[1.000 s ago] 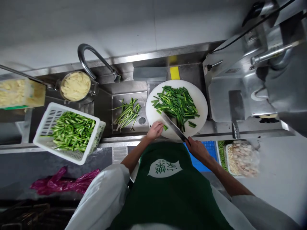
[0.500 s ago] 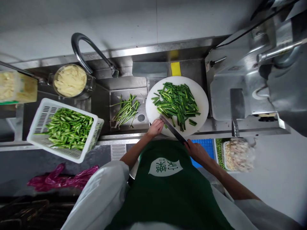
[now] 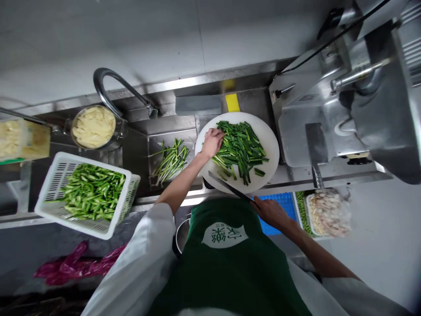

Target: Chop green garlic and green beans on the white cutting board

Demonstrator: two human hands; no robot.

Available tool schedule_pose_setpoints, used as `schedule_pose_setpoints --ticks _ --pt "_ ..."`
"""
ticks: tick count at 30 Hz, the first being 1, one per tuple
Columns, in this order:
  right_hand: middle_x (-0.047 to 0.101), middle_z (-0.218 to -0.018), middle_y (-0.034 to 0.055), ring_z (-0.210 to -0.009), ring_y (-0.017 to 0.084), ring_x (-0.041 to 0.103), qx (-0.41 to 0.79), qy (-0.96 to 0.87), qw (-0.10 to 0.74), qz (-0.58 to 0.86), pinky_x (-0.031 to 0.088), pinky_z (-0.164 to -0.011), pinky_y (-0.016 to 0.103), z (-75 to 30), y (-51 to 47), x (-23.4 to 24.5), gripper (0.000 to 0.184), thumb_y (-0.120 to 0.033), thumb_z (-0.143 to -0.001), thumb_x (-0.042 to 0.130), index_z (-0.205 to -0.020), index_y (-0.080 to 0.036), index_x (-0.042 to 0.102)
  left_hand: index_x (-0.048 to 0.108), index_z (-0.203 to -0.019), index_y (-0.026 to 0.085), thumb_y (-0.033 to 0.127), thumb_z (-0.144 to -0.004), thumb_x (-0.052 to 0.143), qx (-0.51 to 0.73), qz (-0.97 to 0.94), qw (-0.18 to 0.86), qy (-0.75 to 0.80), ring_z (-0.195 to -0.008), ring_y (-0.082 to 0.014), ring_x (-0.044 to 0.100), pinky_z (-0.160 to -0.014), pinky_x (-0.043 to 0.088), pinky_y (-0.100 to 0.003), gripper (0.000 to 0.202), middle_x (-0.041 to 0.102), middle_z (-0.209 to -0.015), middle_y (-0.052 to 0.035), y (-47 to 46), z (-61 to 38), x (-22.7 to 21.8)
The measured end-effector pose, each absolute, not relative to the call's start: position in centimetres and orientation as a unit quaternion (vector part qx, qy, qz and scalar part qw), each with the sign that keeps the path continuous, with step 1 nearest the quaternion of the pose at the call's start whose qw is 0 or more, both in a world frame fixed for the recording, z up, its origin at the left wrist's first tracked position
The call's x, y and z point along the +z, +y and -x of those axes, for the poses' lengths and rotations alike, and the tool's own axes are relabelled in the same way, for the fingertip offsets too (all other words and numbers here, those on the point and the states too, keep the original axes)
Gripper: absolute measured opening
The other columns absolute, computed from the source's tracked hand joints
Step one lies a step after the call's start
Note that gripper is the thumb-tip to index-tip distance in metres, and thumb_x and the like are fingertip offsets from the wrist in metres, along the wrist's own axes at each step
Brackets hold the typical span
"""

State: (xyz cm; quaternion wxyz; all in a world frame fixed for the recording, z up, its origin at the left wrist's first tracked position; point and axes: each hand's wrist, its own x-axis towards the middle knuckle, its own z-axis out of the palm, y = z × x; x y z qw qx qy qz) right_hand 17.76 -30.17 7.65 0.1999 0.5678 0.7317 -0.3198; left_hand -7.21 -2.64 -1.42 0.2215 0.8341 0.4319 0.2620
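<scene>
A round white cutting board (image 3: 268,147) holds a heap of chopped green stalks (image 3: 241,149). My left hand (image 3: 212,142) reaches over the board's left side and rests on the pile's far left edge, fingers curled on the stalks. My right hand (image 3: 269,211) grips the handle of a cleaver (image 3: 226,186), whose blade lies low over the board's near edge, pointing left. Uncut green stalks (image 3: 169,160) lie in the sink (image 3: 158,140) beside the board.
A white slotted basket (image 3: 52,197) of cut greens sits at left. Behind it are a metal bowl (image 3: 94,127) of pale strips, a faucet (image 3: 115,87), and a steel machine (image 3: 345,101) at right. A tray of pale food (image 3: 327,213) sits lower right, a pink bag (image 3: 75,263) lower left.
My left hand left the board's near edge by the blade and moved up onto the far left of the pile. The cleaver drew back toward the board's near edge.
</scene>
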Motion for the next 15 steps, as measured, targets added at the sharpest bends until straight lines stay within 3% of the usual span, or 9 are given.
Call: schedule_pose_setpoints --ticks 4,8,15 --pt "0.077 -0.091 0.012 -0.085 0.026 0.074 -0.332 0.725 0.208 -0.567 0.038 -0.064 0.03 -16.4 -29.6 7.1 0.033 -0.037 -0.109 0.034 -0.12 -0.018 0.059 0.077 -0.095 0.022 0.017 -0.091 0.058 0.164 -0.878 0.218 0.393 -0.112 -0.0337 0.05 -0.101 0.038 -0.052 0.02 0.067 -0.1 -0.0124 -0.2 4.9 -1.9" --pt "0.076 -0.091 0.0107 -0.084 0.025 0.073 -0.333 0.711 0.178 -0.593 0.035 -0.063 0.03 -16.8 -29.6 6.3 0.034 -0.037 -0.109 0.035 -0.125 -0.018 0.059 0.076 -0.099 0.022 0.024 -0.096 0.057 0.22 -0.856 0.218 0.414 -0.107 -0.03 0.053 -0.1 0.038 -0.049 0.02 0.07 -0.102 -0.0093 -1.3 6.9 -1.2" --pt "0.074 -0.081 0.0085 -0.075 0.022 0.07 -0.334 0.651 0.144 -0.666 0.027 -0.061 0.03 -18.6 -29.5 5.6 0.032 -0.037 -0.109 0.037 -0.108 -0.018 0.062 0.075 -0.103 0.021 0.033 -0.1 0.053 0.312 -0.802 0.232 0.454 -0.096 -0.0243 0.058 -0.091 0.048 -0.041 0.025 0.071 -0.099 -0.0084 -9.3 11.6 -1.2"
